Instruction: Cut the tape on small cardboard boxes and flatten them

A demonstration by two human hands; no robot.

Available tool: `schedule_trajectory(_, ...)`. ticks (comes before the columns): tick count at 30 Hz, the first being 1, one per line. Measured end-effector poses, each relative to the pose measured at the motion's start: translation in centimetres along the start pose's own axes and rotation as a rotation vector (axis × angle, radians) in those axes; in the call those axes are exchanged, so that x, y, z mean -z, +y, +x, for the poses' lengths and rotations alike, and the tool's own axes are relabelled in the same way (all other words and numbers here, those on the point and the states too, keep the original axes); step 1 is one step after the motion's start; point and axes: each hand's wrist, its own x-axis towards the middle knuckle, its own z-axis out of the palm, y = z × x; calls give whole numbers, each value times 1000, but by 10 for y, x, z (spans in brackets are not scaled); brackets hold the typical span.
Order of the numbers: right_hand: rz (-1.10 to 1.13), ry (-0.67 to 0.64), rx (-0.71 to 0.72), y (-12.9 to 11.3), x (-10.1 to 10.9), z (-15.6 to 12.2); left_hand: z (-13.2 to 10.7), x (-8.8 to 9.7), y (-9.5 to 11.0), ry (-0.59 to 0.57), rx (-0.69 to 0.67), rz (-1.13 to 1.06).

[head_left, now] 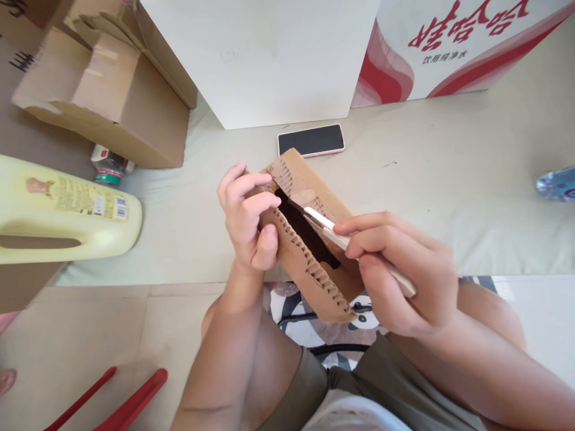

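Shadow hides much inside the cardboard box; the left edge crops the yellow jug.

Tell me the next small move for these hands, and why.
Probably ease the left hand back along the cardboard box: its fingertips sit near the dark slot, and the blade of the white utility knife in the right hand points toward them.

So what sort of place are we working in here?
Probably a lived-in room or a casual storage corner indoors, though I can't tell which. The cloth-covered surface holds a phone, with brown cardboard boxes and a big yellow jug crowded at its left end.
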Motion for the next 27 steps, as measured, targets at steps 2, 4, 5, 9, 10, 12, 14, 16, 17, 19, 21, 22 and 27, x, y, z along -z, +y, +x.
schedule_trajectory(2, -16, -13, 10, -1, 0, 0, 0, 1, 0, -14, 7, 16)
schedule_trajectory(4, -25, -20, 11, -1, 0, -1, 0, 1, 1, -24, 20, 44)
schedule_trajectory(5, -25, -23, 13, 0, 0, -2, 0, 1, 1, -27, 31, 55)
schedule_trajectory(9, 5, 1, 63, 2, 0, -7, 0, 1, 2, -16, 36, 27)
schedule_trajectory(10, 10, 7, 72, 2, 0, -7, 0, 1, 3, -9, 33, 14)
schedule_trajectory(12, 12, 33, 85, 3, 0, -8, 0, 0, 3, -5, 50, 4)
schedule_trajectory(14, 12, 46, 78, 3, 0, -7, 0, 0, 3, -7, 63, 6)
schedule_trajectory(16, 8, 39, 60, 3, 0, -5, 0, 0, 3, -10, 33, 3)
schedule_trajectory(17, 3, 29, 46, 3, 0, -4, 0, 0, 3, -13, 17, 3)
schedule_trajectory(19, -13, 20, 30, 3, 1, -3, 0, -1, 2, -14, 9, 9)
schedule_trajectory(21, -25, 19, 23, 2, 1, -1, 0, -1, 2, -6, 19, 17)
schedule_trajectory(22, -28, 21, 20, 2, 1, -1, 0, -1, 3, -2, 28, 19)
schedule_trajectory(27, -35, 8, 7, 1, 1, 0, 0, -1, 5, -2, 63, 2)
